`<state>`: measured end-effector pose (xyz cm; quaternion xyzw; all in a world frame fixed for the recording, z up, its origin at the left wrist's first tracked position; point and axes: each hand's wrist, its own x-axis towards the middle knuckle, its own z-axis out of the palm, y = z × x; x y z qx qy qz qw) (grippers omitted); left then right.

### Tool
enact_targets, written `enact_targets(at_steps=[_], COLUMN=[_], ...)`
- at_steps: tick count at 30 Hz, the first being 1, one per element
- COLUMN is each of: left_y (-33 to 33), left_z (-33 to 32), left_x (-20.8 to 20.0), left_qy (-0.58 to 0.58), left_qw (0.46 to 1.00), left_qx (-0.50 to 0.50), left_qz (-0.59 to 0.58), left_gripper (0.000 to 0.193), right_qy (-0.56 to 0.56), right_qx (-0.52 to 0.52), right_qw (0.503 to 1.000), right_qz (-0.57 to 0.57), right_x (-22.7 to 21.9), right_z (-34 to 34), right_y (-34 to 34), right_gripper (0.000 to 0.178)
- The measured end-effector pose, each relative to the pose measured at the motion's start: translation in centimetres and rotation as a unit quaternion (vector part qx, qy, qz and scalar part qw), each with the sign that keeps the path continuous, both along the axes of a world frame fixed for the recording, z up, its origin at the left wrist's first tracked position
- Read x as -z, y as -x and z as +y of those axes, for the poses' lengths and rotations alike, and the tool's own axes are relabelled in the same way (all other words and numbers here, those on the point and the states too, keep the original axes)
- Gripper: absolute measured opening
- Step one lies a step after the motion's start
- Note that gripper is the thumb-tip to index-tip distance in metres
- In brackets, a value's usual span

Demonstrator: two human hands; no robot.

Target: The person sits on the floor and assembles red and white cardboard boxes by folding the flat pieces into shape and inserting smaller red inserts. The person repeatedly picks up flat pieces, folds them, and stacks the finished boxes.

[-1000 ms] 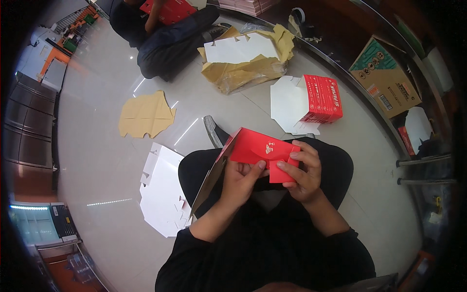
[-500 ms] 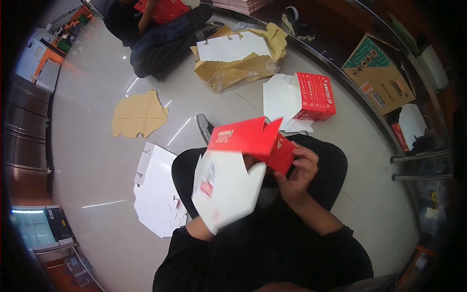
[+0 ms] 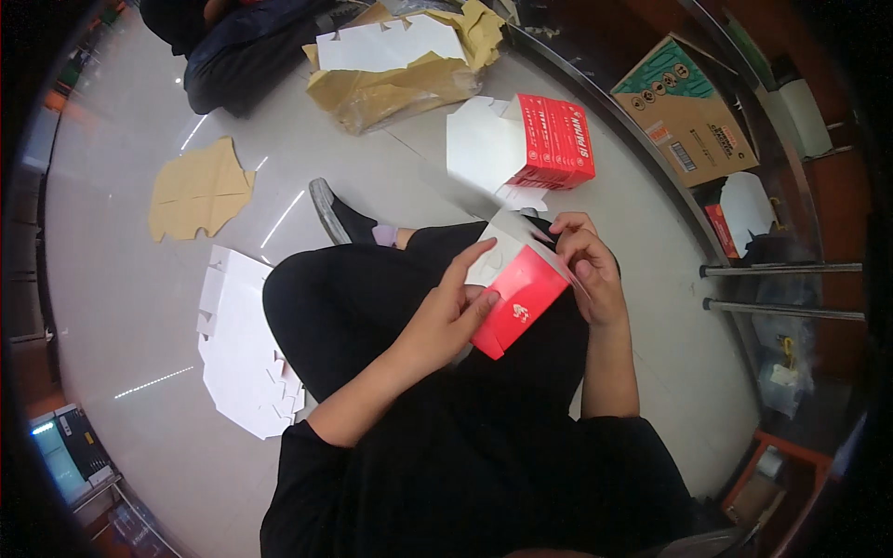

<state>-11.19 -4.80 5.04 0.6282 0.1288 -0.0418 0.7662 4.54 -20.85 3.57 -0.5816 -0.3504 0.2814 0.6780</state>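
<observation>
A part-folded red and white paperboard box (image 3: 523, 302) is held above my crossed legs, its white inside facing up. My left hand (image 3: 448, 314) grips its left side, the thumb on the red wall and the fingers along the white edge. My right hand (image 3: 595, 277) pinches the panel at its upper right corner; some fingertips are hidden behind the board. Beyond the hands stands a row of nested red boxes (image 3: 558, 139) with white flaps spread to the left. Flat white box blanks (image 3: 240, 349) lie on the floor by my left knee.
Brown wrapping paper (image 3: 358, 100) surrounds a stack of white blanks (image 3: 391, 45) ahead. A torn brown sheet (image 3: 203, 192) lies left. Another person (image 3: 246, 60) sits at the upper left. A shelf with a cardboard carton (image 3: 684, 126) and metal rails (image 3: 781, 305) borders the right.
The box has turned from lying open, with long red and white panels spread out, to a more folded form. My left hand has come into sight on it. The view has shifted right and down.
</observation>
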Motion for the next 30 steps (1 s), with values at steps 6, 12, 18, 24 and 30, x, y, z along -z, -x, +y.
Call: enact_targets(at_steps=[6, 12, 18, 24, 30], left_y=[-1.2, -1.9, -1.7, -1.8, -1.0], left_z=[-1.9, -1.9, -2.1, -2.4, -1.8], left_x=[0.7, 0.0, -0.1, 0.6, 0.4], left_qy=[-0.001, -0.020, -0.133, -0.200, -0.266], left_qw=[0.999, 0.999, 0.989, 0.973, 0.950], left_qx=[0.000, 0.030, 0.048, 0.054, 0.054], left_qz=[-0.045, -0.034, -0.049, -0.099, -0.150], left_gripper=[0.054, 0.054, 0.057, 0.064, 0.065], right_qy=[0.149, 0.182, 0.296, 0.280, 0.262], right_qx=[0.036, 0.122, 0.139, 0.106, 0.005], right_qw=[0.964, 0.878, 0.805, 0.889, 0.890], right_qz=[-0.218, -0.425, -0.495, -0.346, -0.374], right_x=[-3.8, -4.5, -5.2, -3.2, -4.7], right_z=[-0.8, -0.8, 0.2, -0.4, 0.8], right_y=[0.6, 1.7, 3.1, 3.1, 3.3], right_gripper=[0.035, 0.031, 0.023, 0.016, 0.011])
